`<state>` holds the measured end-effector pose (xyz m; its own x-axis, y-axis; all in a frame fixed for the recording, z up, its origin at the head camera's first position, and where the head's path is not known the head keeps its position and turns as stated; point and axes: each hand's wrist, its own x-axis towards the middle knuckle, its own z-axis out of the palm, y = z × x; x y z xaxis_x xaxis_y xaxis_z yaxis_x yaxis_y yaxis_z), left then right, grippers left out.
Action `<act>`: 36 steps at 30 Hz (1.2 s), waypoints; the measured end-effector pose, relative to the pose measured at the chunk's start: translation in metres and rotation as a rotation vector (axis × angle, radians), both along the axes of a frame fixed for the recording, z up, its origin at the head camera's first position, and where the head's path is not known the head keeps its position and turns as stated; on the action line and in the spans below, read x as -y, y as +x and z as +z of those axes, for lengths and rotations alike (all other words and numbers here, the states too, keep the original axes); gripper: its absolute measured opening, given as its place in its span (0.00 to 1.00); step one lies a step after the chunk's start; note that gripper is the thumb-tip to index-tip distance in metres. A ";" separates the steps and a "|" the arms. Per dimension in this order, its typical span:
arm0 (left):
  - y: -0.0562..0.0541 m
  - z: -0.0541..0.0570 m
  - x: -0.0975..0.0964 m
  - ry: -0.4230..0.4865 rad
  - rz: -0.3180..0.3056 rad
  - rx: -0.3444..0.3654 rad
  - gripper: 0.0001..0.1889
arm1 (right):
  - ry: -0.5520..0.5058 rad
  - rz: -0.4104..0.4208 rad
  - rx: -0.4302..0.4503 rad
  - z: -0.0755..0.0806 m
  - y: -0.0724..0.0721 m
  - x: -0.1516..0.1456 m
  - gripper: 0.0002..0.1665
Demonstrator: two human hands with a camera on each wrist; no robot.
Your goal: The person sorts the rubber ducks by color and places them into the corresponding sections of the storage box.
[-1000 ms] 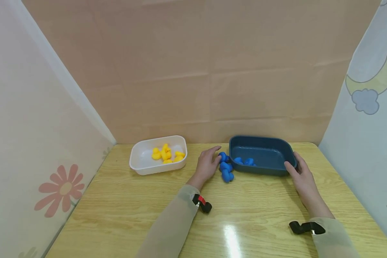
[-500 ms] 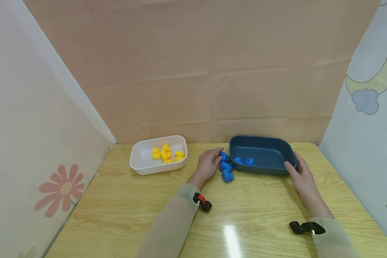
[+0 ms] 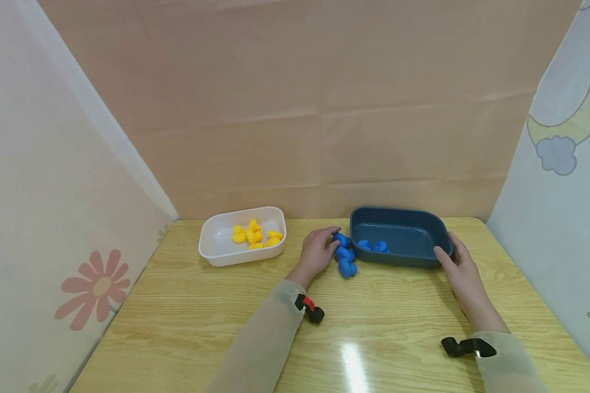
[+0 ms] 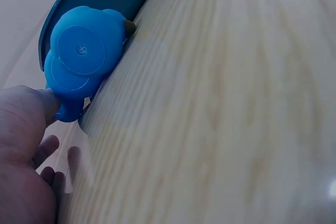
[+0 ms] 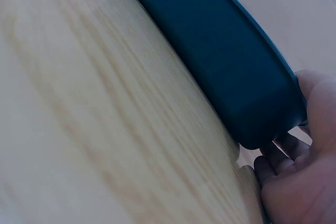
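My left hand (image 3: 316,252) is at the farthest of three blue rubber ducks on the table, its thumb and index finger around that duck (image 3: 341,240). A middle duck (image 3: 344,254) and a near duck (image 3: 347,268) lie in a row toward me. In the left wrist view the thumb touches a blue duck (image 4: 81,51) whose round base faces the camera; the index fingertip is hidden. My right hand (image 3: 464,273) grips the right end of a dark blue bin (image 3: 398,261), thumb at the rim, fingers outside. Blue ducks (image 3: 379,246) lie inside along its near wall.
A white bin (image 3: 211,254) holding several yellow rubber ducks (image 3: 253,233) stands to the left. Both bins sit near the back edge of the wooden table (image 3: 383,311), before a brown paper backdrop (image 3: 319,109). Patterned white panels flank the sides.
The left index finger has come down slightly toward the farthest blue duck. My right hand and both bins stay where they were.
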<state>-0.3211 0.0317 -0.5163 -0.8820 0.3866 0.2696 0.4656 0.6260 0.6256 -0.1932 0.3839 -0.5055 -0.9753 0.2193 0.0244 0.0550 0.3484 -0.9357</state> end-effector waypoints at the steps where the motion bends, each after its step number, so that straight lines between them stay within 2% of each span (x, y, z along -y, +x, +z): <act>1: 0.000 0.000 0.000 0.002 0.003 0.000 0.21 | -0.001 0.000 0.000 0.000 0.000 0.000 0.53; 9: 0.002 -0.001 0.001 0.068 0.035 -0.028 0.17 | 0.012 -0.005 0.006 0.000 -0.001 -0.001 0.53; 20: 0.007 0.000 0.004 0.180 0.068 0.002 0.11 | 0.015 0.001 0.014 -0.002 -0.002 -0.001 0.54; 28: 0.009 0.003 0.008 0.219 0.081 -0.062 0.10 | 0.011 0.003 0.004 -0.001 -0.001 -0.002 0.53; 36: 0.016 0.017 0.006 0.219 0.074 -0.138 0.11 | 0.002 -0.003 0.010 -0.001 0.000 -0.001 0.53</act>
<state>-0.3047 0.0252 -0.4990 -0.8549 0.2411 0.4594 0.5136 0.5182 0.6839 -0.1930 0.3847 -0.5061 -0.9748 0.2226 0.0149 0.0656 0.3500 -0.9344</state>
